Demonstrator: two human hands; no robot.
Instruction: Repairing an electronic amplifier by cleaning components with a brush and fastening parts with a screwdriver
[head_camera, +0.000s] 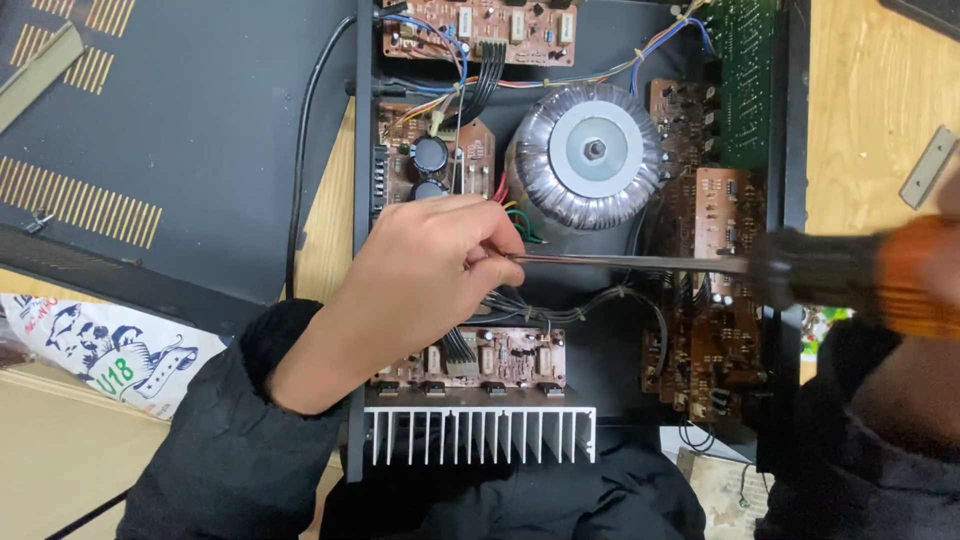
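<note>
An opened black amplifier chassis (795, 150) lies below me, full of brown circuit boards. A grey ring-shaped transformer (590, 150) sits in its middle. My left hand (420, 285) rests over the chassis beside two black capacitors (430, 165), its fingertips pinching the tip of a screwdriver shaft (640, 263). My right hand (945, 270), close to the camera and blurred at the right edge, grips the screwdriver's orange and black handle (880, 275). The shaft runs level across the boards just below the transformer.
A silver finned heat sink (480, 435) borders the chassis near me. The removed black cover (180, 130) with slotted vents lies to the left. A black cable (300, 150) runs along it. A printed plastic bag (100, 350) lies lower left, a metal bracket (928, 165) on the wooden top at right.
</note>
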